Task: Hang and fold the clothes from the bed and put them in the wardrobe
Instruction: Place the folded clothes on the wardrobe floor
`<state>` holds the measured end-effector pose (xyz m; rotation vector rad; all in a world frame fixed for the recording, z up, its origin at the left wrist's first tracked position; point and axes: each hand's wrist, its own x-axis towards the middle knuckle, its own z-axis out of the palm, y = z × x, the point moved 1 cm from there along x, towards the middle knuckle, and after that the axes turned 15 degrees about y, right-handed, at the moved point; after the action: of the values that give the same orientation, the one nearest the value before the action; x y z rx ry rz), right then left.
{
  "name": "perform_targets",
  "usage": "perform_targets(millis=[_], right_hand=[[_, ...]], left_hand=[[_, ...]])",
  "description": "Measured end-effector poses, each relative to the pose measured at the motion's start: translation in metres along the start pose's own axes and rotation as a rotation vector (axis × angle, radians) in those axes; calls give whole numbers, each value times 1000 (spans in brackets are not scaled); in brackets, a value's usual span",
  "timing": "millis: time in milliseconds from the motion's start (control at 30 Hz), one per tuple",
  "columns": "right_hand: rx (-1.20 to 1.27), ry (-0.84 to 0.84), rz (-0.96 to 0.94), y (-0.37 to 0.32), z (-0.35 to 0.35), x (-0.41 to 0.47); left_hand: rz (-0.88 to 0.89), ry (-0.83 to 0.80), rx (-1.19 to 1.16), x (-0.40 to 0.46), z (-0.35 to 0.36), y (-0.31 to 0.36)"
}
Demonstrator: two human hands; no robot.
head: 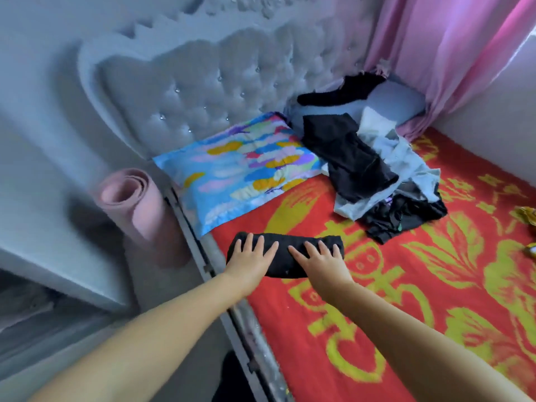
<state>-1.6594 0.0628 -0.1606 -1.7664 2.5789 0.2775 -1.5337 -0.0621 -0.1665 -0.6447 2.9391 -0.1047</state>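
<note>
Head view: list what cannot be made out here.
- Folded black garment: its type; it is folded and both the left hand and right hand lie flat on it.
- Clothes pile: the number of pieces; they overlap.
- Yellow item: cut off by the right edge.
- Wardrobe: not identifiable; the furniture at left is blurred.
- Dark shape beside the bed frame: cut off by the bottom edge.

Both flat hands (left hand (250,258), right hand (320,261)) on folded black garment (285,258)
</note>
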Motion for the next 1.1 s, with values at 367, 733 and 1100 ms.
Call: perform_targets(millis=[367,733,1100], right_hand=[[-74,70,-517,-260,-83,38],[-65,84,-871,-597,-125,30],[-95,65,-1081,-780,-149,44]], left_hand=[[-527,-19,-33,-231,11,-172],[-838,-196,-33,-499,52,-358],[-1061,-217,-124,-623,86,-462]])
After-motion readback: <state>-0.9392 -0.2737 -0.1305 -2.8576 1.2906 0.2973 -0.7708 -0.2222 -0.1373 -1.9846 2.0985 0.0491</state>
